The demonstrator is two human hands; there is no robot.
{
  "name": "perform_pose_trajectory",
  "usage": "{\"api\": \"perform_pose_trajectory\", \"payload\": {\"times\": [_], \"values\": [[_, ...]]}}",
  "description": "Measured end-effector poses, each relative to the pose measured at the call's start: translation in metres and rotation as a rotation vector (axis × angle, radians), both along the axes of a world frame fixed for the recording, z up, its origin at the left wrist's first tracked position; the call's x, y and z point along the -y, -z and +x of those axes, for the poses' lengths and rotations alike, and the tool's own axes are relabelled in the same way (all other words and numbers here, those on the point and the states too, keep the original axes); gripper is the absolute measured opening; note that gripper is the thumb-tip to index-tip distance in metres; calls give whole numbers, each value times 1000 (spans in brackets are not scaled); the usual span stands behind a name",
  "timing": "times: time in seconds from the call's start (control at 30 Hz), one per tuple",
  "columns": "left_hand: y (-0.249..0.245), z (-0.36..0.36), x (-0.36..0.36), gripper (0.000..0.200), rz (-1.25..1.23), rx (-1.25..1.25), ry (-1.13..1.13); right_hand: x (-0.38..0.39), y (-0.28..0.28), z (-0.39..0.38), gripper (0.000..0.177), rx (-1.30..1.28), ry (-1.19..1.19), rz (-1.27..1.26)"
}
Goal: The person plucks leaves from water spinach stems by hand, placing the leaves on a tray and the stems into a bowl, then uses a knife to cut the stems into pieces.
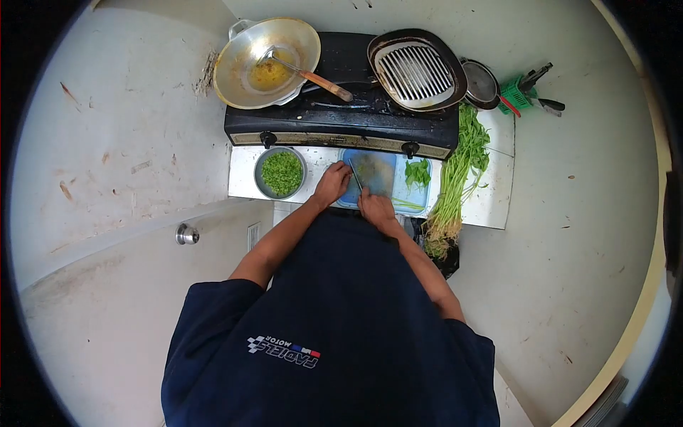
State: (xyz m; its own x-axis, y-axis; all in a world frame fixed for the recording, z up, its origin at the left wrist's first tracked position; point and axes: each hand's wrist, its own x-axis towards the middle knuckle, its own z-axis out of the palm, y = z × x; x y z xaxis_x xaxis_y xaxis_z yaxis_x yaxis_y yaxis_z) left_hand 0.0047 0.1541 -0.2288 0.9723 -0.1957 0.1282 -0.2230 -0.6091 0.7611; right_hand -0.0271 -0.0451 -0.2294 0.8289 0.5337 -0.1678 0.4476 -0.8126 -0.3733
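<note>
**Knife at work on a blue cutting board**

The right hand (376, 208) is closed in a tight grip on the handle of a knife (354, 174), whose thin blade points away from the person across the blue cutting board (398, 191). The left hand (333, 183) rests at the board's left edge, just beside the blade, with its fingers curled. Whether its grip pinches anything is too small to tell.

The board is flat, rectangular and plastic-looking. It carries a dull pile of chopped greens (374, 169) in the middle and a few whole leaves (417, 173) to the right.

Left of the board on the pale counter (491, 203) stands a round steel bowl (264, 186), filled with finely cut bright green pieces. Right of it lies a long bundle of leafy stalks (459, 171) with its roots toward the person.

Behind is a black gas stove (341, 124). It bears a dented metal wok (235, 64) holding a little yellow liquid and a wooden-handled spatula (320, 80), and beside it a ridged grill pan (416, 70). A green basket (514, 94) of utensils stands further right.
</note>
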Motion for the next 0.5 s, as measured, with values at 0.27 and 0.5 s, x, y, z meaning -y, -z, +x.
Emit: {"api": "perform_pose_trajectory", "payload": {"times": [0.27, 0.5], "values": [[1, 0, -2, 9, 13, -6, -4, -13, 5, 9, 20, 1, -45, -169], [2, -5, 3, 8, -40, 5, -71, -19, -14, 9, 18, -99, 13, -201]]}}
